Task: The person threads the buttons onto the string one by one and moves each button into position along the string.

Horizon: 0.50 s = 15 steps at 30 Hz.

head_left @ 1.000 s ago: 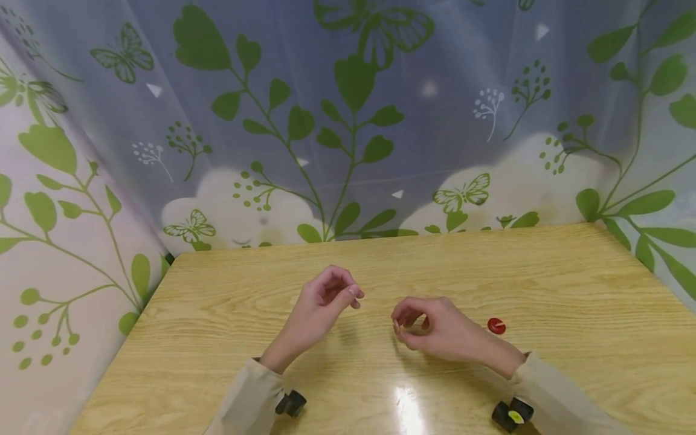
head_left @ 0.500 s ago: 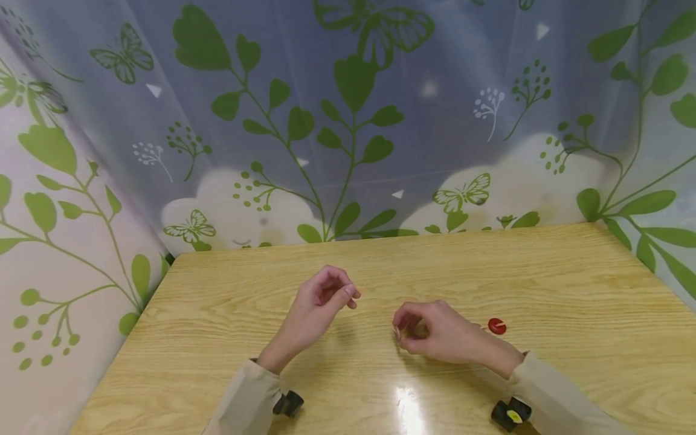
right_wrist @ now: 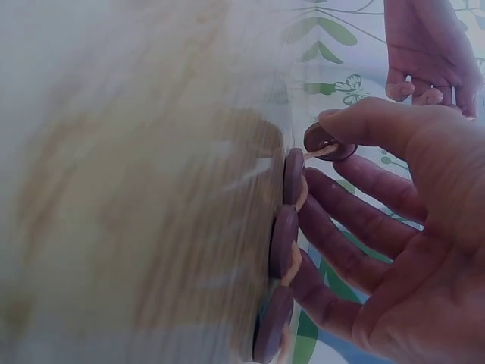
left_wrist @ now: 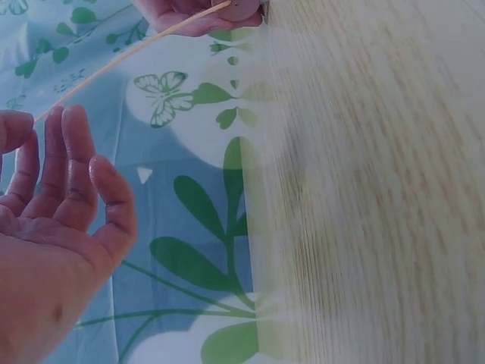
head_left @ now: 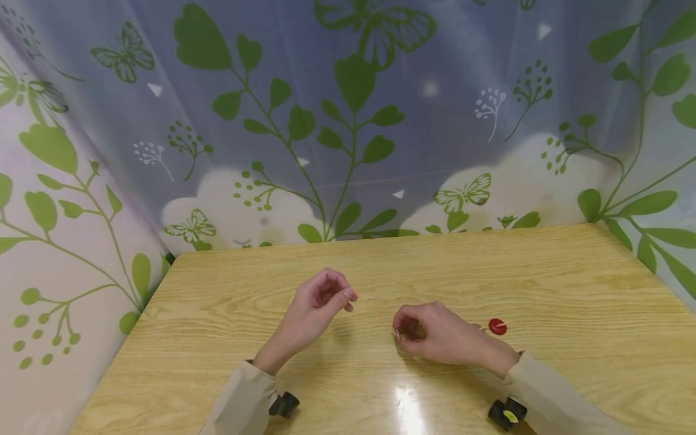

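Note:
My left hand [head_left: 315, 305] pinches the end of a thin, light orange cord [left_wrist: 121, 59] between thumb and index finger, its other fingers loosely bent. The cord runs taut across to a round button [right_wrist: 322, 142], which the thumb and fingers of my right hand [head_left: 437, 335] grip by its edge. Beyond that one, several more dark-looking buttons [right_wrist: 285, 239] hang in a row on the same cord, on the table side of my right fingers in the right wrist view. A red button [head_left: 497, 327] with cord across it lies on the table, right of my right wrist.
Light wood-grain table [head_left: 228, 314] lies under both hands. Behind it hangs a curtain [head_left: 413, 133] printed with green leaves and butterflies, continuing along both sides. Small black devices [head_left: 284, 405] sit at both wrists.
My left hand has drifted slightly left and down, away from my right hand. The right hand has lowered a little, and more cord shows beside the red button.

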### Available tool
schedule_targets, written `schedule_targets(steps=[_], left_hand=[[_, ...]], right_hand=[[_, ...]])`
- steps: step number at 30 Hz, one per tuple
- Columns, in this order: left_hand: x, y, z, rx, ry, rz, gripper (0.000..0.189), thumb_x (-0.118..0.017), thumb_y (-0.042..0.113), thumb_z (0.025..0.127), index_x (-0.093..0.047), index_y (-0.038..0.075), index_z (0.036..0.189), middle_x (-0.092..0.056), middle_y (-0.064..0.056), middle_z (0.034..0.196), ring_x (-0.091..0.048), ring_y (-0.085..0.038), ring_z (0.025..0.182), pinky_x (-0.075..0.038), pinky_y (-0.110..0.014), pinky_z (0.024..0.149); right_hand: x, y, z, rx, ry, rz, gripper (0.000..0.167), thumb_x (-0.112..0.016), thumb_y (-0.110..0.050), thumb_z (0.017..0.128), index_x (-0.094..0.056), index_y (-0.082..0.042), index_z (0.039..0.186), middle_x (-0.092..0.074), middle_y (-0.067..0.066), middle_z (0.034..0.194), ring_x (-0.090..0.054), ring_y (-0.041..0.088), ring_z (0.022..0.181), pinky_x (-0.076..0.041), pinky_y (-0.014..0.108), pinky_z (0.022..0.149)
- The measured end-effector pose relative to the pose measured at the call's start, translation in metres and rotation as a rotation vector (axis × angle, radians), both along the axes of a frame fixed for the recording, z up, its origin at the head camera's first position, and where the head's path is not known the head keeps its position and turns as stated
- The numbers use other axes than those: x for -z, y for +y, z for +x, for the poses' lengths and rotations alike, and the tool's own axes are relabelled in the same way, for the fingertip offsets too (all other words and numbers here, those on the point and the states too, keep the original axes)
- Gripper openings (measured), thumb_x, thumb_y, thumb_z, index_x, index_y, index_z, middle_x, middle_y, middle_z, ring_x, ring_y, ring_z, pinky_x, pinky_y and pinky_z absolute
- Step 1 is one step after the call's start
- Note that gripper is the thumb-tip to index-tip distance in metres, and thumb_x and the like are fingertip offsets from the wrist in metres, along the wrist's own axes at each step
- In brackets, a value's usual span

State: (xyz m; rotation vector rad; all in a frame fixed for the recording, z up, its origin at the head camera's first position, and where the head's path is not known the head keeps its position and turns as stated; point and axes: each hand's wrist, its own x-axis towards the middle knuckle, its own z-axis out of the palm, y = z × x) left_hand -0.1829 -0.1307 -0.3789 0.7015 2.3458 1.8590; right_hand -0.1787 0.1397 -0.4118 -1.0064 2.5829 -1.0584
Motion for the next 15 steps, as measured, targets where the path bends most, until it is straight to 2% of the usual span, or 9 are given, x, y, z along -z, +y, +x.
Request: schedule_targets(steps=[9,13,15], left_hand=[[0.0020,-0.0055,-0.0003,0.011,0.004,-0.046,0.005,-0.058,0.005,0.102,-0.061,0.003,0.106,-0.070,-0.016,0.105,-0.070,-0.015,0.088,-0.061,-0.039,0.085],[0.0012,-0.0078,-0.0010,0.020,0.003,-0.069,0.007,-0.058,0.007,0.103,-0.062,0.003,0.107,-0.070,-0.016,0.106,-0.070,-0.015,0.089,-0.061,-0.038,0.084],[0.0009,-0.0091,-0.0014,0.016,-0.003,-0.081,0.007,-0.059,0.008,0.103,-0.062,0.004,0.107,-0.071,-0.015,0.107,-0.070,-0.016,0.089,-0.061,-0.040,0.084]], right_hand=[[-0.0021,-0.0034,-0.0002,-0.003,0.042,0.044,0.015,-0.075,-0.011,0.088,-0.069,-0.016,0.100,-0.070,-0.009,0.089,-0.063,0.000,0.080,-0.054,0.022,0.071],[-0.0014,-0.0029,-0.0012,0.004,0.062,0.061,0.021,-0.076,-0.013,0.088,-0.070,-0.014,0.108,-0.072,-0.006,0.092,-0.066,0.003,0.084,-0.056,0.024,0.074],[-0.0013,-0.0001,-0.0010,0.007,0.042,0.052,0.026,-0.075,-0.014,0.089,-0.070,-0.011,0.115,-0.073,-0.003,0.097,-0.067,0.007,0.088,-0.057,0.026,0.077]])
